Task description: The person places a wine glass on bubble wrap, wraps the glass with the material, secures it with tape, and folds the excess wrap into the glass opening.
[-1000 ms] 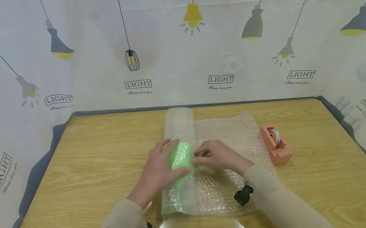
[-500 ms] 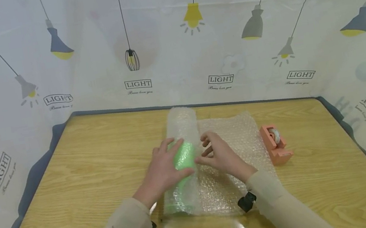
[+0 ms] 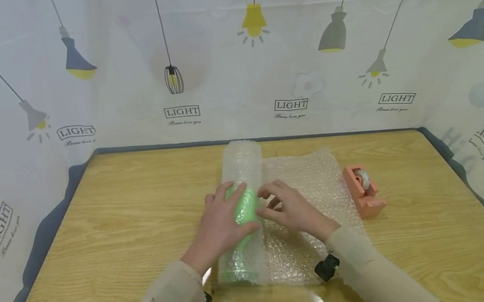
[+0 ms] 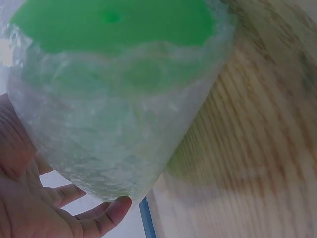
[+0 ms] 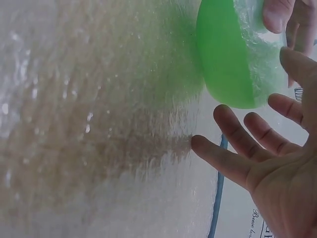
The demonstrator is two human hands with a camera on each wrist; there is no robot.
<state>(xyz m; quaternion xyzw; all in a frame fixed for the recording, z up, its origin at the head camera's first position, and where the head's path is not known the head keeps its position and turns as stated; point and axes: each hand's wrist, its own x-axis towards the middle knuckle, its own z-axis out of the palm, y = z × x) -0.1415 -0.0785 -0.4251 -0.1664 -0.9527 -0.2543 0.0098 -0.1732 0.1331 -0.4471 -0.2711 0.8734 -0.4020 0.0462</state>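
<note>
A green object with a smooth rounded surface (image 3: 245, 208) lies inside a clear bubble-wrap roll (image 3: 241, 161), its full shape hidden by the wrap. From the roll's right side, a flat bubble-wrap sheet (image 3: 307, 183) spreads over the table. My left hand (image 3: 217, 224) rests across the roll, fingers spread on top and thumb toward the right; the left wrist view has its fingertips at the wrap (image 4: 109, 134). Close to the roll's right side is my right hand (image 3: 291, 209), thumb tip at the wrap, fingers loosely bent. In the right wrist view, its fingers (image 5: 237, 134) are spread apart.
A coral tape dispenser (image 3: 365, 193) with a roll of clear tape stands just right of the sheet. The wooden table (image 3: 136, 206) has dark blue edging, and a pale curtain (image 3: 228, 68) printed with lamps surrounds it.
The roll and my left hand have shifted slightly to the right. My right hand's fingers lifted and spread from the wrap, then came back close to the roll.
</note>
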